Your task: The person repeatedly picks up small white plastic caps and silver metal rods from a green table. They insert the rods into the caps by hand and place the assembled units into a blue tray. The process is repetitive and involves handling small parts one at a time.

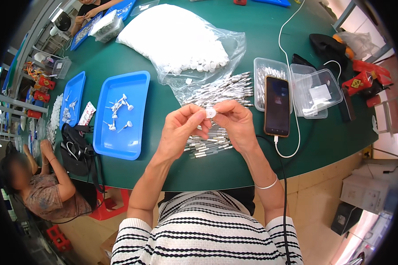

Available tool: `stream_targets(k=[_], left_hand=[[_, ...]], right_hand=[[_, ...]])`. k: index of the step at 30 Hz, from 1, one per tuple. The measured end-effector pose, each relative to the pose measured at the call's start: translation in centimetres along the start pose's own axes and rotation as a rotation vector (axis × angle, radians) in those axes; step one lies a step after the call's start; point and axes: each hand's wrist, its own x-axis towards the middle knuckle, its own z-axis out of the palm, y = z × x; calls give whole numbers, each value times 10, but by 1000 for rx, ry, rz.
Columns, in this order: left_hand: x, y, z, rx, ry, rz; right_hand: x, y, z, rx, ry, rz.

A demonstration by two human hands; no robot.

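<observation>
One crinkled clear plastic bag (pixel 235 43) at your eleven o'clock; smooth blue tray (pixel 129 93) at nine; slim rods (pixel 211 142) at six. Your left hand (pixel 180 126) and right hand (pixel 237 125) pinch a cap (pixel 211 113) at dial centre: white, round, finer detail too small.

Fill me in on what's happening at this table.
A person's left hand and right hand together hold a small round white piece at their fingertips, above a pile of thin rods. Beyond lies a clear bag of white caps; to the left, a blue tray holds several white-headed pieces.
</observation>
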Motion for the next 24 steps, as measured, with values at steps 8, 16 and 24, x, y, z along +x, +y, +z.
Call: stream_targets(k=[8, 16, 24], left_hand=[[-7, -3, -10, -105, -23, -11], [-50, 18, -110, 731, 673, 461], [-55, 8, -95, 1249, 664, 482]], right_hand=[[1, -3, 5, -289, -88, -119], [3, -32, -6, -725, 182, -145], [-10, -17, -5, -1481, -208, -311]])
